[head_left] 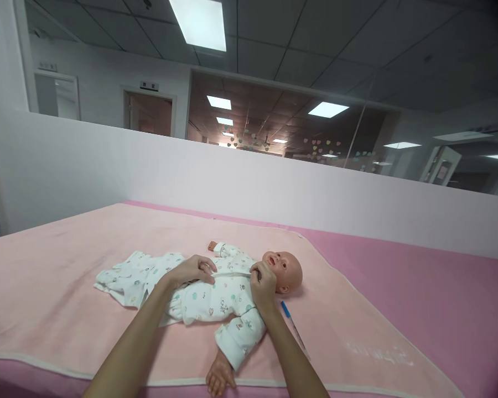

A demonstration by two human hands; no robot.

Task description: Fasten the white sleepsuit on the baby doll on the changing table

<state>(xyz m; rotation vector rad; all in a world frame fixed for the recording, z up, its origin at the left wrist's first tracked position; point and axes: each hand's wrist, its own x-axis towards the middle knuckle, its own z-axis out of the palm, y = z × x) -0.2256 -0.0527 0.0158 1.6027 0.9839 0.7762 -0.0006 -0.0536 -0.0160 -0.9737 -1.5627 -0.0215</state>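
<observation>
A baby doll (pixel 288 271) lies on its back, its head to the right and its arms spread. It wears a white, printed baby shirt (pixel 216 301) with long sleeves. My left hand (pixel 195 270) is closed on the front edge of the shirt near the doll's belly. At the neck, my right hand (pixel 263 283) pinches the same edge by the collar, just under the doll's chin. Between both hands the edge runs nearly straight. Matching printed baby pants (pixel 128 276) lie to the left, and whether the doll's legs are inside them cannot be made out.
A blue-capped pen (pixel 292 323) lies beside my right forearm. Under everything is a peach blanket (pixel 66 293) with a pale edging, spread over a pink padded surface (pixel 398 276). A low white wall (pixel 232 182) with glass above stands behind.
</observation>
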